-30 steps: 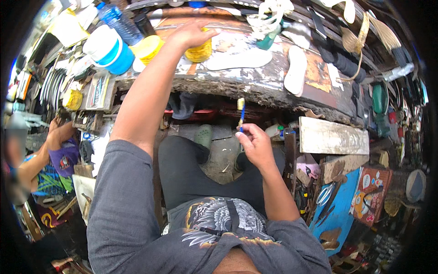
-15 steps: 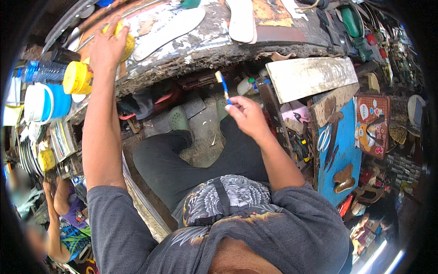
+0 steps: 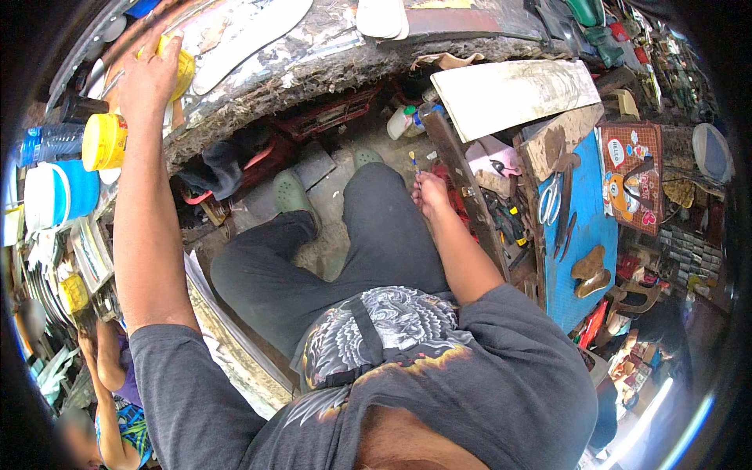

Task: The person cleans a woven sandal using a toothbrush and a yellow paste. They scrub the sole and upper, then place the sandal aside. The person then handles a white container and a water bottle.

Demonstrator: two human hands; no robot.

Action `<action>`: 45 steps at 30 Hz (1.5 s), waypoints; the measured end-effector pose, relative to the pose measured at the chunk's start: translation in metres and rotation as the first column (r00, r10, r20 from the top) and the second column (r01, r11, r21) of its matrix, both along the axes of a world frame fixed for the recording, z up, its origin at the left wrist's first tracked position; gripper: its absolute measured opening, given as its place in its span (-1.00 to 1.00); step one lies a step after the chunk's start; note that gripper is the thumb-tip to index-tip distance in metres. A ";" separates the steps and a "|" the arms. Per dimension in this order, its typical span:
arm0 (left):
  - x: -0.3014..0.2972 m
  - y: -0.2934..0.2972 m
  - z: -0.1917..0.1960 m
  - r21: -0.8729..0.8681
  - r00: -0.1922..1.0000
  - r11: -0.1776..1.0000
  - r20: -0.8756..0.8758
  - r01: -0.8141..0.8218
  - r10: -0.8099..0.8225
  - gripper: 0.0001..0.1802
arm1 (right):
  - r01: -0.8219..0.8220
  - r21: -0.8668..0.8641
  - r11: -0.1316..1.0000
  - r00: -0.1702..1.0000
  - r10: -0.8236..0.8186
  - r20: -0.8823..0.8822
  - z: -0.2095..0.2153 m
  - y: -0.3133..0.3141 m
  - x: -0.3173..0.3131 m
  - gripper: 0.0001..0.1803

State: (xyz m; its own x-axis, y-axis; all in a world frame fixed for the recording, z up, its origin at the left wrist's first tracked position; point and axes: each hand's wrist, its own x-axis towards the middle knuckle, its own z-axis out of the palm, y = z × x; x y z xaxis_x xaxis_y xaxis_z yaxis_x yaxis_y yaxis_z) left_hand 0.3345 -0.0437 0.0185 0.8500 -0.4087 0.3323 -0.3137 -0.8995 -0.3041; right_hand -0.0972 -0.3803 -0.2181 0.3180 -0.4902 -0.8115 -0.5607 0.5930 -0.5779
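Note:
On the workbench (image 3: 329, 59) at the upper left, my left hand (image 3: 153, 82) is closed around a yellow tub (image 3: 186, 76), with the fingers over its top. Down by my right knee, my right hand (image 3: 431, 193) holds a small brush (image 3: 414, 161), its pale bristle end pointing up and away from me. Beside the left hand a white insole-shaped piece (image 3: 254, 39) lies flat on the bench. Another pair of white insole pieces (image 3: 381, 19) lies farther right, cut off by the picture's edge. A second yellow tub (image 3: 102, 142) stands close to my left wrist.
At left are a water bottle (image 3: 59, 143) and a blue-and-white bucket (image 3: 70, 192). A pale board (image 3: 517, 95) slopes at the right, near scissors (image 3: 550, 202) and a brown sole-shaped piece (image 3: 589, 262) on a blue panel (image 3: 576, 301). Another person's arm (image 3: 98, 392) shows lower left.
My right hand has dropped toward my right knee, brush still in it. My left hand stays on the yellow tub. The view has shifted, and my right leg has moved inward.

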 end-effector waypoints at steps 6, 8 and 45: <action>0.005 0.011 0.003 0.290 0.997 0.955 0.033 0.056 -0.069 -0.50 | 0.185 -0.031 0.982 0.983 -0.184 0.017 -0.061 -0.016 0.030 -0.83; 0.011 0.015 0.000 0.354 0.993 0.933 0.070 0.060 -0.091 -0.46 | 0.229 -0.025 0.973 0.973 -0.230 -0.010 -0.076 -0.026 0.039 -0.84; -0.006 0.013 0.007 -0.289 0.995 0.952 0.045 0.102 -0.093 -0.38 | -0.586 -0.490 0.646 0.796 0.571 -0.200 -0.120 -0.049 0.056 -0.64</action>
State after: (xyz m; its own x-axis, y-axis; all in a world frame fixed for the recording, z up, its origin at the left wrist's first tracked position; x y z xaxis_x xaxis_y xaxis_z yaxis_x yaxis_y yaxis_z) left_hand 0.3290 -0.0309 0.0259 0.7984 -0.3711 0.4742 -0.3989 -0.9159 -0.0451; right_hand -0.0417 -0.4296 -0.3379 0.6625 -0.5465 -0.5123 -0.7070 -0.2299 -0.6688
